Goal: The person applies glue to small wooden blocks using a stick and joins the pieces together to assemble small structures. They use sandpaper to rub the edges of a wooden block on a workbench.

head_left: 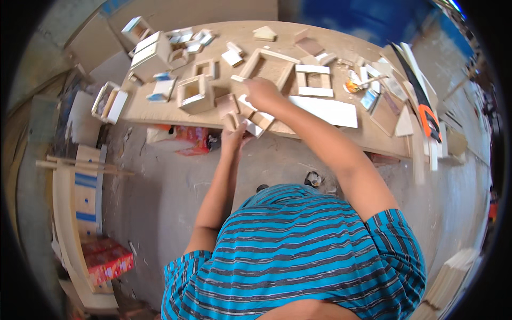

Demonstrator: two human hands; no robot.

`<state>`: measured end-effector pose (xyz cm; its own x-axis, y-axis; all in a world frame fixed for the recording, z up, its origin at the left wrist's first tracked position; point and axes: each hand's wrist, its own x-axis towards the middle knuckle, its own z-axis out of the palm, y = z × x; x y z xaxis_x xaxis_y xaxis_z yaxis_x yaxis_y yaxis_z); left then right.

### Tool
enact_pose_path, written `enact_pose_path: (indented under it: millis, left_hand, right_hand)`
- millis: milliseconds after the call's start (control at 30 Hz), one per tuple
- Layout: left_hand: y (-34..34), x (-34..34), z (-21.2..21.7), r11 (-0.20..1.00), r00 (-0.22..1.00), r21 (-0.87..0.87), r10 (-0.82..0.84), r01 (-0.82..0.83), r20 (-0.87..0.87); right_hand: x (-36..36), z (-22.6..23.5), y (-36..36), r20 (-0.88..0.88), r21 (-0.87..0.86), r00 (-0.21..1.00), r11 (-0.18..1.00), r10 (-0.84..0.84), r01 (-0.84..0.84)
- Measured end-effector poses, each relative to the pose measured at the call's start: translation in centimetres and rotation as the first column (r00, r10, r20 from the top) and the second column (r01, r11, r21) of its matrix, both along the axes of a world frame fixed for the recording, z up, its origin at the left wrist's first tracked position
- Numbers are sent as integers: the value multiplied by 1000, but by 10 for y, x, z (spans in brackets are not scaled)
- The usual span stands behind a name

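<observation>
Small blocky wooden piece [260, 123]: tan faces, white-coated parts, straight edges, square corners. Tabletop [140, 108] smooth, pale brown wood. Open rectangular frame [277, 55] of plain light rails; white panel [326, 111] flat, thin; small box [201, 104] raw wood, hollow.

Wooden piece at table's near edge, between hands. Left hand [233, 138] just left of it, fingers bent; cannot tell whether pinching. Right hand [260, 95] just beyond piece, fingers curled near frame's left-hand side; fingertips hidden, grip cannot be told.
</observation>
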<state>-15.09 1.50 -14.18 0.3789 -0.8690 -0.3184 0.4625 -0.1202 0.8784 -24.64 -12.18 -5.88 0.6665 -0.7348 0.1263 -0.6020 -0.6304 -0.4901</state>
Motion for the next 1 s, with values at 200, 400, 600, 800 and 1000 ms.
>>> enact_pose_path:
  millis: [200, 400, 600, 800, 1000]
  left_hand:
    - [-8, 21, 19, 989, 911, 136, -111, 61, 398]
    - [-41, 24, 21, 988, 916, 104, -146, 114, 373]
    - [-53, 23, 18, 995, 954, 21, -102, 100, 282]
    - [-35, 23, 28, 1000, 993, -8, 14, -13, 115]
    - [-15, 31, 44, 969, 978, -139, 193, -202, -79]
  right_hand:
    - [-10, 24, 49, 126, 67, 992, 997, 19, -27]
    - [-66, 25, 92, 368, 17, 922, 990, 121, -137]
    - [-167, 50, 106, 409, 345, 911, 916, 48, -204]
    - [-306, 74, 65, 255, 410, 885, 872, -390, 266]
    - [-380, 66, -49, 173, 129, 738, 758, -653, 640]
